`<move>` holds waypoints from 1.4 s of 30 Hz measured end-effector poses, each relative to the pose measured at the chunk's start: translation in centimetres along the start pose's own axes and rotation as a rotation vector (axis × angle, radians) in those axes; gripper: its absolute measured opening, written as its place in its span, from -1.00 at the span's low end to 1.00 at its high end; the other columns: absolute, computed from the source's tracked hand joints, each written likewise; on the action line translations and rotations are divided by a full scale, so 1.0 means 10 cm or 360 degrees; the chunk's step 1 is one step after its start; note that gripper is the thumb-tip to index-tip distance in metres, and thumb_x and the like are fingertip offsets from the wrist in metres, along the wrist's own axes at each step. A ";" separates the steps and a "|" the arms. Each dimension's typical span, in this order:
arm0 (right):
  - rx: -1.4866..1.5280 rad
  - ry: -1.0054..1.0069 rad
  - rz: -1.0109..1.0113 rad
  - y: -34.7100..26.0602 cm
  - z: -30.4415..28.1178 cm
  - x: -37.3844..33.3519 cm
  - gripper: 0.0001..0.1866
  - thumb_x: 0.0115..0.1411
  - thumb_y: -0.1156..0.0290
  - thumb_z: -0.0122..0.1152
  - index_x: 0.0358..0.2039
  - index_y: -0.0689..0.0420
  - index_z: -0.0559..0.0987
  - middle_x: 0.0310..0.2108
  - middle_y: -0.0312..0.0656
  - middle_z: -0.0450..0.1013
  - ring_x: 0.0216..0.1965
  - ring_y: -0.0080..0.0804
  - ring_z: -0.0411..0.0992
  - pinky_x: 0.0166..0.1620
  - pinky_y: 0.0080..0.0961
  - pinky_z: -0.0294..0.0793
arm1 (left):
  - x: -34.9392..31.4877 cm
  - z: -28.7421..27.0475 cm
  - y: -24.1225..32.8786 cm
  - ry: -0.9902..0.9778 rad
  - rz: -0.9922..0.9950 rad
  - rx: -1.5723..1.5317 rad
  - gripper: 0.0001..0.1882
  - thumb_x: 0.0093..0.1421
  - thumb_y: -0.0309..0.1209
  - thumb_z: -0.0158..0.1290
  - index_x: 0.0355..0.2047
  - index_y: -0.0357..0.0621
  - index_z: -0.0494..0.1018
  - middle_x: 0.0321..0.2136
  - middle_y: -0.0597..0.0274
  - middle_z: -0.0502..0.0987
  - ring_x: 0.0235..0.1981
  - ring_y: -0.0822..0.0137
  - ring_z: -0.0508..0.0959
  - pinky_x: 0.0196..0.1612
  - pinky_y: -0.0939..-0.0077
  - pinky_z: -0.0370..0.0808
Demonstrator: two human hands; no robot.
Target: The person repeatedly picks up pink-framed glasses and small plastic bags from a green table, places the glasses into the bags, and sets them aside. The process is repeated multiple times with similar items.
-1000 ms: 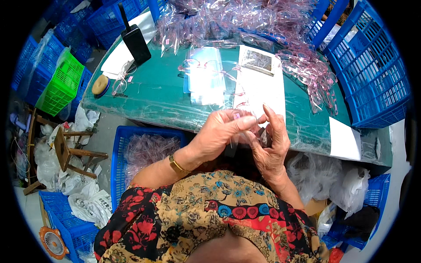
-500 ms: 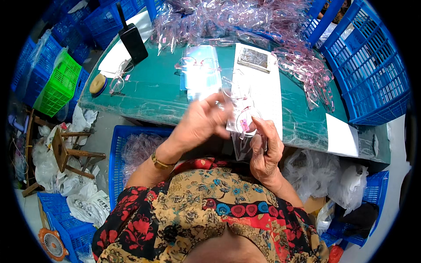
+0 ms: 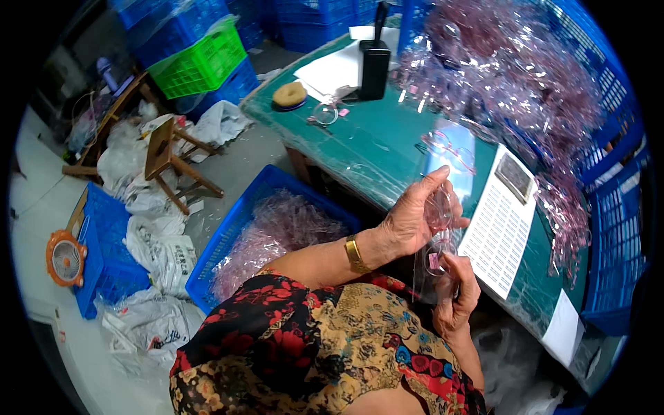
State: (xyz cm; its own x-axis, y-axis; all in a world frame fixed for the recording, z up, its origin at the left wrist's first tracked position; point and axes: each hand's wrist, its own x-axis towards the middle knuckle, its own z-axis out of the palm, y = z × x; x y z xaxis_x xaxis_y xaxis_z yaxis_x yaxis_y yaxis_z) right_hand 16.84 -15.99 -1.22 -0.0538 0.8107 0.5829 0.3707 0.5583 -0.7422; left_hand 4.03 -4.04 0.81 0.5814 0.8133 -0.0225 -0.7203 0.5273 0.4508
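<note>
A pair of clear-rimmed eyeglasses (image 3: 438,207) with a small pink tag is held upright between my two hands, in front of the table edge. My left hand (image 3: 409,220) curls round the upper lens, its thumb raised and its fingers behind. Lower down, my right hand (image 3: 456,296) pinches the other lens beside the tag, together with a clear plastic bag (image 3: 425,280). Whether the eyeglasses sit inside the bag, I cannot tell. Beyond my left hand, another pair of pinkish eyeglasses (image 3: 448,151) lies on light-blue sheets.
Bagged eyeglasses (image 3: 505,62) heap up at the far right of the green table (image 3: 377,149). A label sheet (image 3: 496,238) carries a dark flat block (image 3: 515,176). A black handset (image 3: 374,69) stands farther back. Left below are a blue crate (image 3: 207,252) and a wooden stool (image 3: 160,149).
The view has swung left, bringing the floor crate and stool further in. My left hand, blurred beside the eyeglasses before, is now steady around the upper lens. My right hand keeps its pinch.
</note>
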 end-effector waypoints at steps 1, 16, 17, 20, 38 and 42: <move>0.0027 -0.0067 0.0009 -0.01 0.02 0.02 -0.66 0.14 0.66 0.07 -0.04 0.28 0.46 -0.37 -0.12 0.43 -0.44 -0.40 0.36 -0.35 -0.61 0.33 | -0.04 -0.01 0.03 0.0062 -0.0010 -0.0047 -0.66 0.27 -0.08 -0.02 -0.52 -0.02 0.39 -0.62 0.39 0.39 -0.51 0.43 0.48 -0.21 0.33 0.57; 0.0306 -0.0385 0.0187 0.00 0.11 0.09 -0.56 0.05 0.73 0.00 0.00 0.24 0.46 -0.46 -0.16 0.42 -0.50 -0.50 0.37 -0.39 -0.64 0.36 | -1.20 -1.00 1.90 0.1242 0.1008 0.3121 -0.53 0.12 -0.14 0.15 -0.12 -0.29 0.46 -0.19 -0.01 0.45 -0.19 0.12 0.48 -0.12 0.33 0.42; 0.0298 -0.0395 0.0167 0.00 0.12 0.10 -0.56 0.05 0.72 0.00 -0.01 0.24 0.46 -0.46 -0.16 0.42 -0.51 -0.50 0.37 -0.39 -0.65 0.36 | -1.04 -1.04 1.97 0.1224 0.1253 0.3277 -0.54 0.13 -0.15 0.13 -0.10 -0.26 0.46 -0.13 -0.02 0.41 -0.11 0.09 0.43 -0.05 0.29 0.38; 0.0270 -0.0395 0.0161 -0.01 0.09 0.09 -0.58 0.06 0.73 0.01 -0.03 0.24 0.47 -0.46 -0.17 0.42 -0.52 -0.52 0.37 -0.40 -0.66 0.35 | -0.58 -1.23 2.20 0.1306 0.1675 0.3727 -0.58 0.15 -0.14 0.10 -0.11 -0.18 0.48 -0.01 -0.06 0.34 0.04 0.00 0.31 0.08 0.16 0.27; 0.0200 -0.0130 0.0223 0.01 -0.46 0.03 -0.56 0.01 0.69 0.11 -0.03 0.19 0.47 -0.39 -0.16 0.47 -0.35 -0.33 0.49 -0.25 -0.47 0.48 | 0.18 -0.49 1.36 0.0307 0.1313 0.2567 -0.85 0.27 -0.46 0.02 -0.46 -0.21 0.38 -0.52 0.29 0.49 -0.54 0.54 0.48 -0.48 0.68 0.47; 0.0143 -0.0064 0.0250 0.08 -0.74 0.03 -0.56 0.03 0.72 0.03 -0.02 0.20 0.44 -0.44 -0.15 0.45 -0.39 -0.33 0.49 -0.26 -0.49 0.48 | 0.57 -0.11 0.74 -0.0167 0.1095 0.2150 -0.69 0.37 -0.30 -0.12 -0.51 -0.18 0.32 -0.69 0.34 0.32 -0.69 0.56 0.35 -0.61 0.66 0.40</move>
State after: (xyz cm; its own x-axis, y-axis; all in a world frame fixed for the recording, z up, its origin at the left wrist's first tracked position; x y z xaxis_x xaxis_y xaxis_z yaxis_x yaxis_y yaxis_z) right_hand 24.01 -16.65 0.84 -0.0394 0.8947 0.4450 0.2935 0.4361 -0.8507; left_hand 1.62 4.81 3.08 0.3528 0.7483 0.5618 -0.0124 -0.5967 0.8024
